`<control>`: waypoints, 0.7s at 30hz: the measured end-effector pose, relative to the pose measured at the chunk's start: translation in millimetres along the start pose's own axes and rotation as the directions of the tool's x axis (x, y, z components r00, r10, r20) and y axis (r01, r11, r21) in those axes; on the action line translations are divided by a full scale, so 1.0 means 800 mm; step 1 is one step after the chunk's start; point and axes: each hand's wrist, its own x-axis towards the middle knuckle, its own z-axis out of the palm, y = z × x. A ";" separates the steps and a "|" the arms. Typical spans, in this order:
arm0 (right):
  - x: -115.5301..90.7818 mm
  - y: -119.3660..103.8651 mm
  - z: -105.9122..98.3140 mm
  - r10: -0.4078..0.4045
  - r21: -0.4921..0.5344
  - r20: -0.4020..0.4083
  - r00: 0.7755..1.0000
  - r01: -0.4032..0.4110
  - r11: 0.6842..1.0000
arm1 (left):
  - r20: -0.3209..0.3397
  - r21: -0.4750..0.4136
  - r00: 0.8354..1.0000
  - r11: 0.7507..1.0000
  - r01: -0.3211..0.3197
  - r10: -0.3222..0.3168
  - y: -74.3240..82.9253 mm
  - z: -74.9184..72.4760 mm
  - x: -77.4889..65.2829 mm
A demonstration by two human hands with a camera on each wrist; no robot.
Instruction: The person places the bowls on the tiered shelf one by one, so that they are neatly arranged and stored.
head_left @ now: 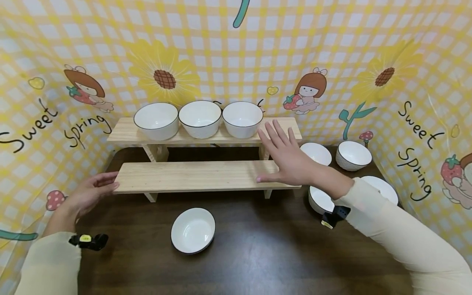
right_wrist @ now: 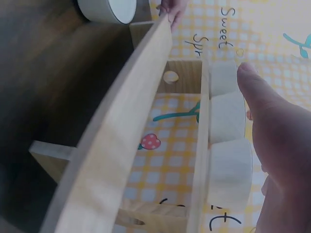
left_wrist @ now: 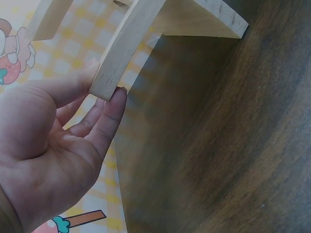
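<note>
My left hand (head_left: 88, 194) pinches the left end of the lower board (head_left: 191, 176) of a two-tier wooden shelf; the left wrist view shows the thumb and fingertips on the board's end (left_wrist: 119, 63). On the upper board (head_left: 123, 131) three white, dark-rimmed bowls stand upright in a row: a left bowl (head_left: 156, 127), a middle bowl (head_left: 200, 125) and a right bowl (head_left: 243, 125). With fingers spread, my right hand (head_left: 291, 159) is just right of the right bowl and holds nothing. Whether its fingertips touch that bowl, I cannot tell.
One white bowl (head_left: 193, 230) sits on the dark wooden table (head_left: 258, 254) in front of the shelf. Several more, including a patterned bowl (head_left: 354, 157), stand right of the shelf, partly behind my right forearm. A yellow checked cloth (head_left: 228, 61) hangs behind and at both sides.
</note>
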 end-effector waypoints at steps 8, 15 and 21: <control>-0.031 -0.014 0.024 -0.068 0.023 -0.017 0.998 0.068 0.997 | -0.013 0.033 1.000 0.999 0.026 -0.026 0.004 0.002 0.000; -0.048 -0.030 0.054 -0.121 0.044 -0.039 0.992 0.123 0.991 | -0.014 0.014 1.000 1.000 0.020 -0.019 0.005 0.002 -0.001; -0.051 -0.045 0.080 -0.165 0.076 -0.059 0.985 0.169 0.983 | -0.016 -0.002 1.000 1.000 0.011 -0.011 0.003 0.001 -0.001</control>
